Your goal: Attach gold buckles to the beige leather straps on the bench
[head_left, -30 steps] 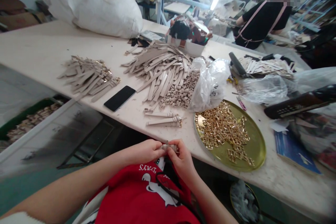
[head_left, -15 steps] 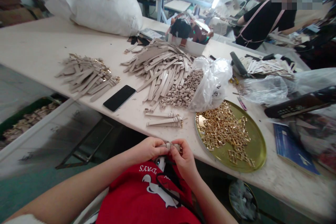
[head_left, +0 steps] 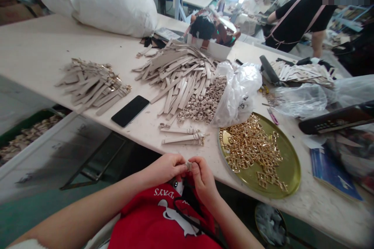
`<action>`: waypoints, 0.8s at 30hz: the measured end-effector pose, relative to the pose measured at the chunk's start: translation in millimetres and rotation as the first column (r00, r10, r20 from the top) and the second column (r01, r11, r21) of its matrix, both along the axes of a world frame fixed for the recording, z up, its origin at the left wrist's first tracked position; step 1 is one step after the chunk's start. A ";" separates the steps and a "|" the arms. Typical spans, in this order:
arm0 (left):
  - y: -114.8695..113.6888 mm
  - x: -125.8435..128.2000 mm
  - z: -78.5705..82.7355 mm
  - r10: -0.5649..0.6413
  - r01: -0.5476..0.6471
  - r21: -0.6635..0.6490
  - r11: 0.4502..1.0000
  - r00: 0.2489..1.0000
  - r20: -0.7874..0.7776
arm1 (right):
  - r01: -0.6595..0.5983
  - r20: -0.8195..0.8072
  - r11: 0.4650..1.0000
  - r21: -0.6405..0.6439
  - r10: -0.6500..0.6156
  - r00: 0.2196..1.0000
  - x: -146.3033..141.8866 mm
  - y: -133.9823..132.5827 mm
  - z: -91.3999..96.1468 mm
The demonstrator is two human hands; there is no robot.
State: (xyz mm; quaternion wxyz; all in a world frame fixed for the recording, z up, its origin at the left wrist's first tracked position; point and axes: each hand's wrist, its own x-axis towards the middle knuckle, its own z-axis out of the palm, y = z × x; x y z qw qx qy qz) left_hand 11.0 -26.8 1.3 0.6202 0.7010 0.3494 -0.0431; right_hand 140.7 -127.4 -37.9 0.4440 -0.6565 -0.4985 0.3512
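Observation:
My left hand [head_left: 174,168] and my right hand [head_left: 201,175] meet over my lap at the table's front edge. Both are closed on a beige strap [head_left: 189,166], of which only a short piece shows between the fingertips. Just beyond them on the table lie finished-looking straps [head_left: 182,139] with gold buckles at their right ends. Behind these is a heap of small beige strap loops [head_left: 201,105], beside a big pile of loose beige strap strips [head_left: 178,74]. To the right, a round gold tray [head_left: 288,163] holds many gold buckles [head_left: 251,144].
A black phone [head_left: 130,111] lies near the front edge, by a pile of buckled straps [head_left: 93,83]. A clear plastic bag [head_left: 238,93] rests against the loops. A large white sack [head_left: 102,2] and a filled box [head_left: 210,48] stand behind. A co-worker [head_left: 298,23] stands at the back right.
My fingers have closed further over the strap, so less of it shows. The view has shifted slightly. The co-worker's arm, stretched out before, now hangs down.

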 end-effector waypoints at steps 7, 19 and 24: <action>34.7 11.1 0.3 -0.055 0.051 0.263 0.964 0.998 0.010 | -0.047 0.353 0.999 0.023 0.036 0.935 8.6 38.8 10.5; 129.4 12.3 -10.2 0.203 -0.018 0.834 0.552 0.973 -0.114 | -0.110 0.686 0.973 0.200 -0.059 0.725 44.3 109.8 -37.1; 208.8 6.7 -11.3 0.411 -0.076 0.861 0.503 0.898 -0.160 | -0.068 0.707 0.967 0.246 -0.131 0.695 42.4 103.1 -45.4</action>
